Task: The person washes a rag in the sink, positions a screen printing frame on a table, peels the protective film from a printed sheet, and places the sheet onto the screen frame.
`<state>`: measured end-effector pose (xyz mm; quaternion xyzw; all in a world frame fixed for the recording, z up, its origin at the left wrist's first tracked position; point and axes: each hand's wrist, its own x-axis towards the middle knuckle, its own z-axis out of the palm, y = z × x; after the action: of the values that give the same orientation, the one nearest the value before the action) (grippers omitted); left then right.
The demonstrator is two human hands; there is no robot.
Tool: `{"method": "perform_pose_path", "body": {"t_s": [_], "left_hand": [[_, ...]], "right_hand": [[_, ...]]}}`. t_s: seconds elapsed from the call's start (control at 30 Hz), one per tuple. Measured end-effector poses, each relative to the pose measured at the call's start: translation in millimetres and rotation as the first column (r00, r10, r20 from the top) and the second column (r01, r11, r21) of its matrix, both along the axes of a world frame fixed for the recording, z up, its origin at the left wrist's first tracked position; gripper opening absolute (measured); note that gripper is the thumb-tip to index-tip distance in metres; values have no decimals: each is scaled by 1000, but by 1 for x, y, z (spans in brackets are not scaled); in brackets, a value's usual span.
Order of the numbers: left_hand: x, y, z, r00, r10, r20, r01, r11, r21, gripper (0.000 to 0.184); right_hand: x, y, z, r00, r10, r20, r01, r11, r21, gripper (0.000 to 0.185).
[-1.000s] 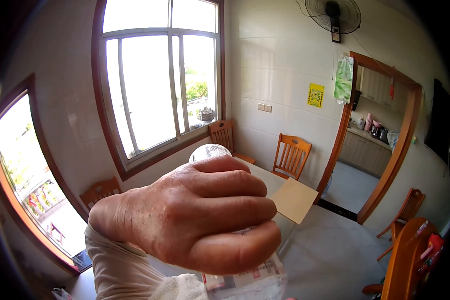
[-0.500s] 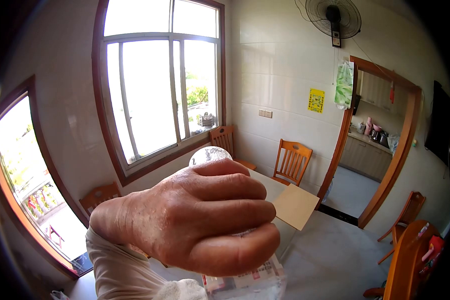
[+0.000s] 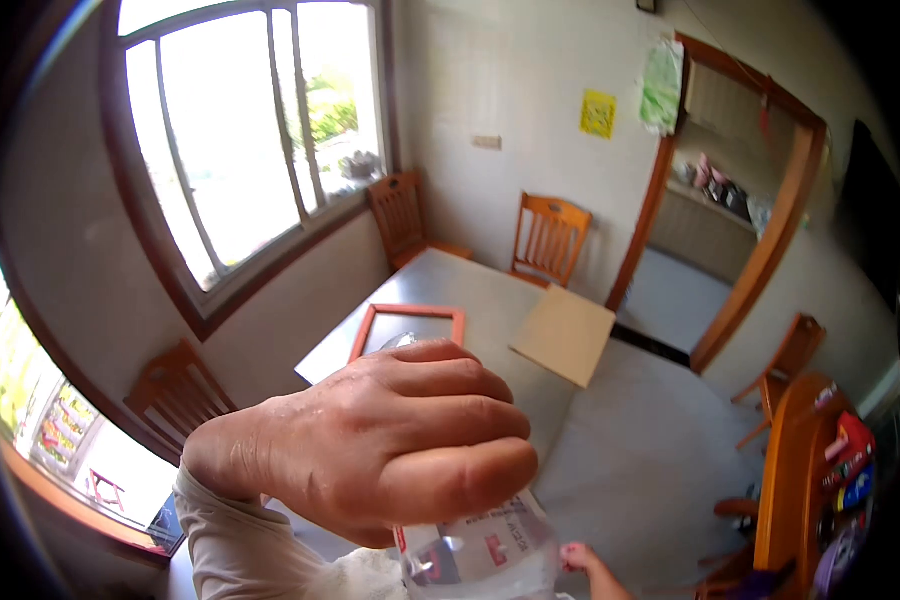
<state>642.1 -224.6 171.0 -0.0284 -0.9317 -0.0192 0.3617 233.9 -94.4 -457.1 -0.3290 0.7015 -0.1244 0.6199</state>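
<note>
My left hand [image 3: 390, 440] is raised close to the camera, back of the hand up and fingers curled closed. It grips a clear plastic package [image 3: 485, 550] with a printed label in black and red; the package's exact kind is unclear. A shiny clear end [image 3: 400, 341] of it shows above the knuckles. The palm and the gripped middle are hidden. Part of my right hand [image 3: 575, 556] appears low, beside the package's lower right side; its fingers are mostly hidden. Beyond my left hand, a red-brown frame [image 3: 420, 310] lies on the table [image 3: 490, 290].
A tan board [image 3: 565, 335] lies on the table's right part. Wooden chairs stand around it, one chair [image 3: 550, 240] at the far side and another chair [image 3: 175, 390] at left. An orange wooden piece of furniture [image 3: 785, 470] holding colourful items is at right, near a doorway [image 3: 715, 220].
The view has tilted downward, bringing the red-brown frame and more of the table into sight. Part of my right hand now shows at the bottom. My left hand keeps its grip on the package.
</note>
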Motion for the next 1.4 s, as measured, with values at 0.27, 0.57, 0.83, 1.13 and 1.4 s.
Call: {"method": "perform_pose_path", "body": {"t_s": [0.27,0.57,0.83,1.13,1.4], "left_hand": [[-35,-66,-136,967,-249,57,135,686,715,58],[-135,-4,-281,817,-520,251,-70,343,937,63],[-239,57,-281,696,-587,413,-221,372,901,65],[-369,125,-288,604,-605,519,-248,477,843,63],[-450,115,-334,257,-920,295,-317,208,925,58]], "right_hand": [[87,-35,266,982,-155,107,186,706,-684,38],[100,18,408,931,-7,-365,-357,197,-913,47],[0,87,410,739,9,-673,-666,159,-729,37],[-106,171,400,689,-36,-724,-623,481,-617,39],[-148,194,367,667,-167,-726,-602,454,-657,35]]}}
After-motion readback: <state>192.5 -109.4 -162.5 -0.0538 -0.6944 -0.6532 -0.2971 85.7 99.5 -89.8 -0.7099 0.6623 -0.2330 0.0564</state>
